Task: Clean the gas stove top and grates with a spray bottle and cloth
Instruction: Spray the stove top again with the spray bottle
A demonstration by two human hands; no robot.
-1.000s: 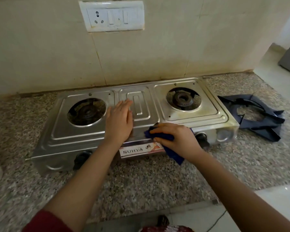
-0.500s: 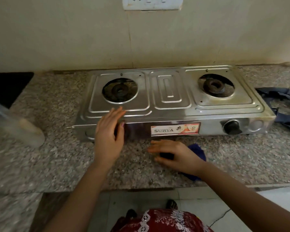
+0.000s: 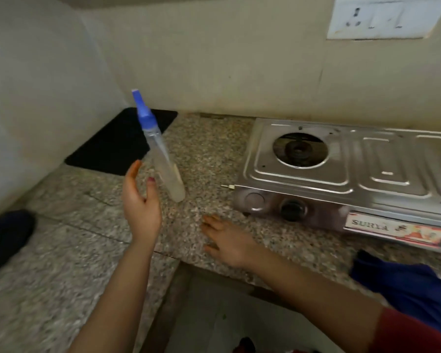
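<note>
Speckled grey granite desk [image 3: 61, 289] runs along a beige tiled wall, with a flat black mat [image 3: 120, 141] tucked into the back corner. At the far left edge lies a dark object too blurred to name.

Next comes the clear plastic spray bottle with a blue nozzle [image 3: 163, 161], standing on the desk well apart from the stove, probably parked there to keep it out of the way of wiping. The left hand [image 3: 141, 202] is just beside it, palm turned inward, fingers wide and holding nothing. I judge it is shaped to close round the bottle's body, though I cannot tell whether the thumb touches it.

The right hand [image 3: 227, 238] lies flat on the desk edge with straight fingers, empty, apparently bracing during the leftward reach.

Further right sits the stainless steel two-burner gas stove [image 3: 341, 171]. Its left burner is bare, with no grate on it, so the top is open for spraying. The dark blue cloth [image 3: 402, 284] lies crumpled on the desk in front of the stove, within easy reach. A white socket plate [image 3: 385, 17] sits on the wall above.
</note>
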